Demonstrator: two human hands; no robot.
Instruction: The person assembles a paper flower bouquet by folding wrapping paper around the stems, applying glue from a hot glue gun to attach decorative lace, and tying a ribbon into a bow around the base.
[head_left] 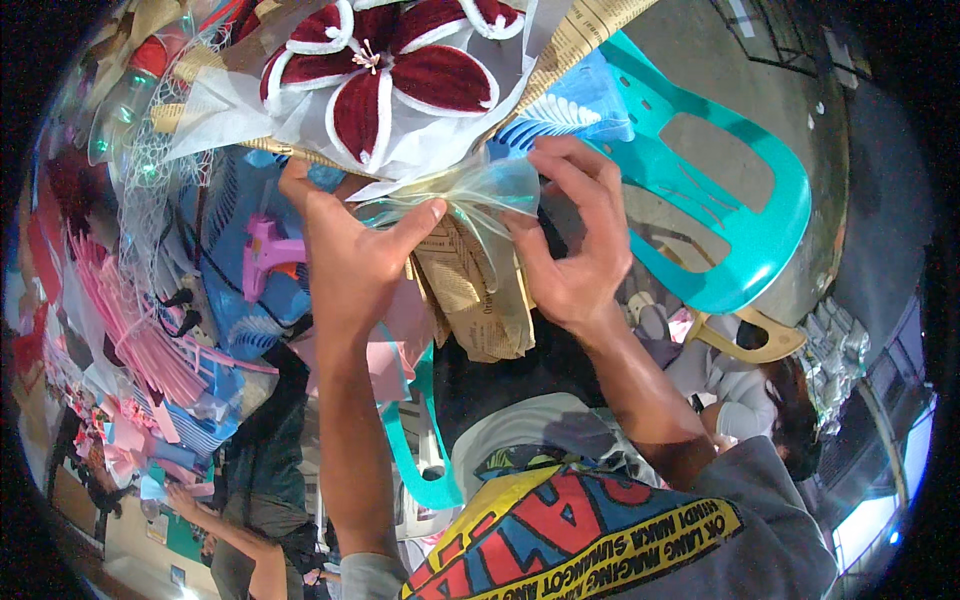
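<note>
A bouquet with a dark red fuzzy flower [440,82], its petals edged in white, is wrapped in white tissue [230,135] and newsprint-patterned paper [485,320]. A sheer, shiny ribbon bow [475,190] sits at the neck of the wrap. My left hand [355,245] is closed round the neck's left side, thumb pressed on the ribbon near the knot, other fingers partly hidden behind the paper. On the other side, my right hand [585,235] pinches the right loop of the bow between thumb and fingers. The paper-wrapped stem end points down toward my lap.
A pink glue gun [268,252] lies left of my left forearm, on a blue leaf-patterned cover. Farther left are pink fuzzy sticks [135,320] and white netting [185,115]. A teal plastic chair [770,215] stands at right. Other people [235,535] are at lower left and right.
</note>
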